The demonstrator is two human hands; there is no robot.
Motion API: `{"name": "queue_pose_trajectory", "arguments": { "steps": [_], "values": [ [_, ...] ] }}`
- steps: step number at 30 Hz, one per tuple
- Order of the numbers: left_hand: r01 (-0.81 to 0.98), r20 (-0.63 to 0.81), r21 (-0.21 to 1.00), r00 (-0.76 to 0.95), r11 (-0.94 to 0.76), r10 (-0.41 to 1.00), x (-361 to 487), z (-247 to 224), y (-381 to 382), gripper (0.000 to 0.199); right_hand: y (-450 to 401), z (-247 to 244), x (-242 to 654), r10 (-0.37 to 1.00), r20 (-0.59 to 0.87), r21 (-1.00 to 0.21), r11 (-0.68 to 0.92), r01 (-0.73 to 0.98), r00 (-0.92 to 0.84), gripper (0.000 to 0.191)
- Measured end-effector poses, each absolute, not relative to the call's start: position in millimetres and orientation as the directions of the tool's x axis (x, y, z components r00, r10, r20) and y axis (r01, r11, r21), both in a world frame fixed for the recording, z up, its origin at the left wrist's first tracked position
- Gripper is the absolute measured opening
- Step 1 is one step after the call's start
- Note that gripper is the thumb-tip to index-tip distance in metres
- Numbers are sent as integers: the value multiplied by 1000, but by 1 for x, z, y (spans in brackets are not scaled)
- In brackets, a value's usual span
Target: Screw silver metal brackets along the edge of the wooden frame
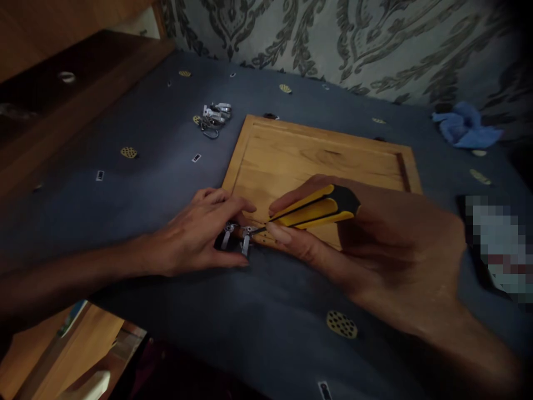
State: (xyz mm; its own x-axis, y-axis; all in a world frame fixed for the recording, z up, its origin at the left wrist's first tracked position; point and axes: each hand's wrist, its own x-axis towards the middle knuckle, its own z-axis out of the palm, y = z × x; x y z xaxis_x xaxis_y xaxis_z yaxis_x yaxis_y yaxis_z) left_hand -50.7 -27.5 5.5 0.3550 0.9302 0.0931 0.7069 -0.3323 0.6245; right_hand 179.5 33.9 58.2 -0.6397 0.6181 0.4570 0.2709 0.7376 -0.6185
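A wooden panel with a raised frame (328, 153) lies on the dark blue patterned cloth. At its near left corner sits a metal hinge (246, 239), with a second metal part (227, 234) just left of it. My left hand (204, 233) reaches around these parts, fingers above and thumb below, and grips the hinge area at the panel's edge. My right hand (375, 250) is closed on a yellow and black screwdriver (318, 210), held nearly level, its shaft pointing left to the hinge. The exact contact of the tip is too small to make out.
Several metal hinges (216, 115) lie in a pile beyond the panel's left side. A blue crumpled cloth (468, 126) is at the far right. A blurred-out object (499, 244) lies at the right edge. Wooden furniture (83, 105) borders the left, a patterned wall the back.
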Motion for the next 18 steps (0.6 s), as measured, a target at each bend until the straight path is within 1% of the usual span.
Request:
{"name": "queue_pose_trajectory", "arguments": {
  "steps": [3, 5, 7, 10, 13, 15, 18],
  "values": [
    [695, 100, 630, 369, -346, 924, -52, 5, -27, 54, 34, 63, 184, 602, 464, -612, 748, 256, -650, 12],
    [694, 96, 632, 372, -345, 923, -52, 4, -27, 56, 33, 69, 188, 621, 470, -607, 743, 281, -627, 6],
    [691, 96, 635, 373, -346, 923, -53, 4, -28, 57, 34, 72, 190, 668, 482, -601, 723, 340, -567, 8],
    [681, 125, 631, 384, -372, 915, -54, 2, -28, 60, 40, 68, 188, 720, 529, -633, 687, 357, -449, 4],
    [669, 160, 623, 398, -405, 903, -55, 0, -29, 62, 54, 56, 182, 740, 568, -686, 668, 288, -361, 7],
    [664, 164, 623, 404, -412, 900, -55, -2, -29, 60, 64, 47, 179, 754, 550, -725, 645, 241, -360, 8],
    [666, 167, 618, 406, -416, 898, -56, -3, -28, 57, 70, 34, 180, 774, 508, -746, 614, 256, -377, 15]
  ]
}}
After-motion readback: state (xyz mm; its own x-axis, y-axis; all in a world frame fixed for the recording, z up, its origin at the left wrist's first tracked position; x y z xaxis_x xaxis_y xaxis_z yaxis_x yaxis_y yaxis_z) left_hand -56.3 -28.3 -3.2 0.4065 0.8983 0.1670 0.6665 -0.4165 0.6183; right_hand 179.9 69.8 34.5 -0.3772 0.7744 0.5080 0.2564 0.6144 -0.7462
